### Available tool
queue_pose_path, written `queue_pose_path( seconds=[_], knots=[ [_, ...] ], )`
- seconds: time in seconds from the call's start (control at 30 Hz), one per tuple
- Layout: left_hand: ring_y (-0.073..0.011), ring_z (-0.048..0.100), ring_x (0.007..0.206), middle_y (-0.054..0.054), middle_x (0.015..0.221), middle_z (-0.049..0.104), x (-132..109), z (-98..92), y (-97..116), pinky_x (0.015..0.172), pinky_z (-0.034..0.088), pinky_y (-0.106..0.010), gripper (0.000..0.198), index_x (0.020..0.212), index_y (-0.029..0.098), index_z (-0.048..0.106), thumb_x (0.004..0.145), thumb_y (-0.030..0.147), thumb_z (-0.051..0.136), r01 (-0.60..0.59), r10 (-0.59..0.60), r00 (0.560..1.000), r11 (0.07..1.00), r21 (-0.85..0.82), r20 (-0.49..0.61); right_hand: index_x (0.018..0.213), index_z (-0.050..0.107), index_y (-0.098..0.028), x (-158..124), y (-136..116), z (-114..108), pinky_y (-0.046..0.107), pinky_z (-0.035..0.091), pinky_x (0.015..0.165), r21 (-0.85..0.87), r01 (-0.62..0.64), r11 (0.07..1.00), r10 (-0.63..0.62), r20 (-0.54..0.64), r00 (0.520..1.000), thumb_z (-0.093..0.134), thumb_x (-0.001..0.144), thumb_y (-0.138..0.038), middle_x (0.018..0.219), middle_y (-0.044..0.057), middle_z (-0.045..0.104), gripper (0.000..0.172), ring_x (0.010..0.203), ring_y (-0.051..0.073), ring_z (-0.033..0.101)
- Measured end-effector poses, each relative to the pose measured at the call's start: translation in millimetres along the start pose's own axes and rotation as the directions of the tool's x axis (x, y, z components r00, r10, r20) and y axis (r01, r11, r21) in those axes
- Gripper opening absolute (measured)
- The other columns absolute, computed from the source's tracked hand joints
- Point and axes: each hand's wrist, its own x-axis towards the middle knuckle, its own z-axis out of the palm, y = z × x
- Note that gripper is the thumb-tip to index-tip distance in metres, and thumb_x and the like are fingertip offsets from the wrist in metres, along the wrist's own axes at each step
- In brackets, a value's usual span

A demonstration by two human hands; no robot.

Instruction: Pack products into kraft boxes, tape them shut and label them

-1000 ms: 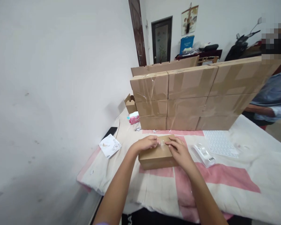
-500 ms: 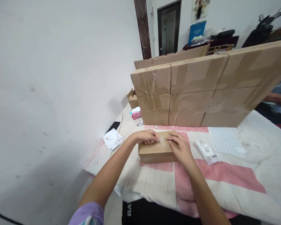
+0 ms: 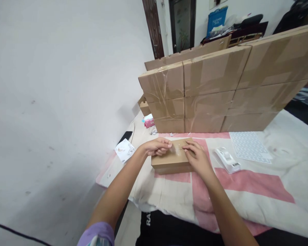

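Observation:
A small brown cardboard box (image 3: pixel 169 164) lies on the cloth-covered surface in front of me. Clear tape (image 3: pixel 177 149) shows on the middle of its top. My left hand (image 3: pixel 159 146) is closed in a pinch at the left end of this tape, just above the lid. On the right part of the lid rests my right hand (image 3: pixel 196 155), its fingers bent and close together near the tape's other side; what lies under its fingertips is too small to make out. To the right of the box sits a white tape dispenser (image 3: pixel 227 160).
Behind the box stands a wall of taped cartons (image 3: pixel 210 92). Sheets of labels (image 3: pixel 248 147) lie at the right. Near the left wall are a white card (image 3: pixel 124 150), a black phone (image 3: pixel 125 136) and a pink packet (image 3: pixel 149 121). Part of another person shows at the far right.
My left hand has lifted slightly and shifted left, with the tape end between its fingers. My right hand stays on the box. The camera view has tilted a little.

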Motion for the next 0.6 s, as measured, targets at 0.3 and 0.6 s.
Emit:
queue_pose_path(
  seconds=[0.3,0.6],
  knots=[
    [-0.0032,0.024,0.044,0.009,0.056,0.039,5,17.3,6,0.043,0.014,-0.020,0.045,0.083,0.017,0.059,0.071,0.052,0.084,0.071,-0.076,0.997,0.991,0.114,0.034,0.097,0.074,-0.028,-1,-1,0,0.053,0.042,0.113,-0.005,-0.018,1.000,0.018,-0.001,1.000,0.055,0.094,-0.029,0.132,0.006,0.068,0.019,0.129,0.029,0.055],
    [-0.0068,0.034,0.050,0.008,0.063,0.046,5,17.8,9,0.050,0.024,-0.023,0.030,0.085,0.020,0.053,0.079,0.042,0.073,0.111,-0.070,0.987,0.949,0.293,-0.147,0.098,0.074,-0.027,-2,-5,-1,0.052,0.044,0.111,-0.006,-0.022,1.000,0.022,0.002,1.000,0.057,0.094,-0.026,0.131,0.005,0.068,0.018,0.128,0.029,0.053]
  ],
)
